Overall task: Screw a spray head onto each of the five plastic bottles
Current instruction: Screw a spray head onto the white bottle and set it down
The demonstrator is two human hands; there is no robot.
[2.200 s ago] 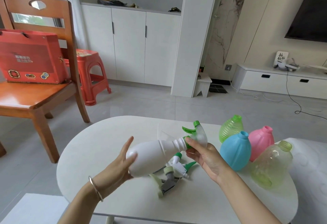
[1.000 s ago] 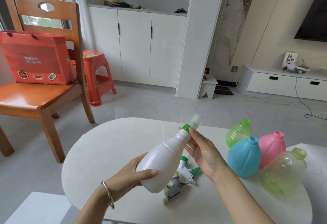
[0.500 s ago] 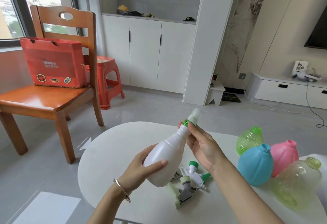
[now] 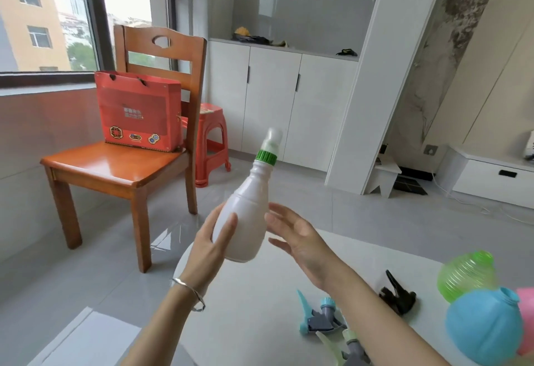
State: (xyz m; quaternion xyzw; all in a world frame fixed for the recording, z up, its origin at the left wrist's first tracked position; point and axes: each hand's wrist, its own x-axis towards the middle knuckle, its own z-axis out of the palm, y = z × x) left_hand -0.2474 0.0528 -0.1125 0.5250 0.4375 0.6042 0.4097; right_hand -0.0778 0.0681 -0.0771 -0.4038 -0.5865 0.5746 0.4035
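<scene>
table (image 4: 245, 322): white, under my forearms, bottom of the frame.
loose heads: blue spray head (image 4: 316, 312) and pale green spray head (image 4: 345, 345) at lower centre; black spray head (image 4: 397, 296) just past my right forearm.
other bottles: blue bottle (image 4: 485, 325), green bottle (image 4: 465, 273) and pink bottle (image 4: 527, 308) bunched at the lower right edge.
left hand (image 4: 211, 247): wrapped round the white bottle (image 4: 245, 221), thumb in front.
right hand (image 4: 300, 244): fingers spread, holding nothing, just beside the bottle; too blurred to tell if it touches.
white bottle: mid-frame, up off the table, leaning right, a white spray head (image 4: 271, 141) with a green collar on its neck.
far left: wooden chair (image 4: 115, 169) with a red bag (image 4: 138, 114) on the seat, red stool (image 4: 211, 140) behind.
</scene>
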